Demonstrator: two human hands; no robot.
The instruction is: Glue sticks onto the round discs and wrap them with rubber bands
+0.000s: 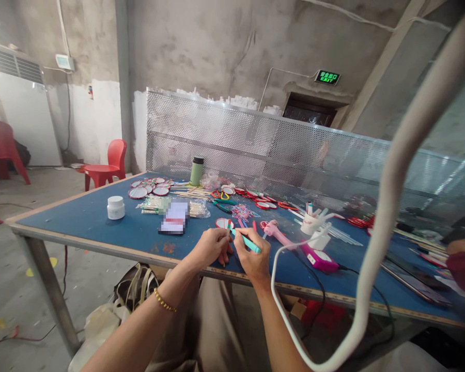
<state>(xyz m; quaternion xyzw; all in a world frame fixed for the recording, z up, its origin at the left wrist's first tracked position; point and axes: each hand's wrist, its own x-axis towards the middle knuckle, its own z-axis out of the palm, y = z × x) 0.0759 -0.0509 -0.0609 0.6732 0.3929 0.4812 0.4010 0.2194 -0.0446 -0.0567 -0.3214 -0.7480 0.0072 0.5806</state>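
Note:
My left hand is closed in a pinch on a thin wooden stick at the near edge of the blue table. My right hand grips a teal pen-like tool, its tip pointing toward the stick. A small round red-rimmed disc lies on the table just beyond both hands. A gold bracelet sits on my left wrist.
On the table: a white jar, a green bottle, several red-rimmed discs, bundled sticks, a pink glue gun with cable, a white cup. A perforated metal screen backs the table. Another person's arm is at right. Red chair at left.

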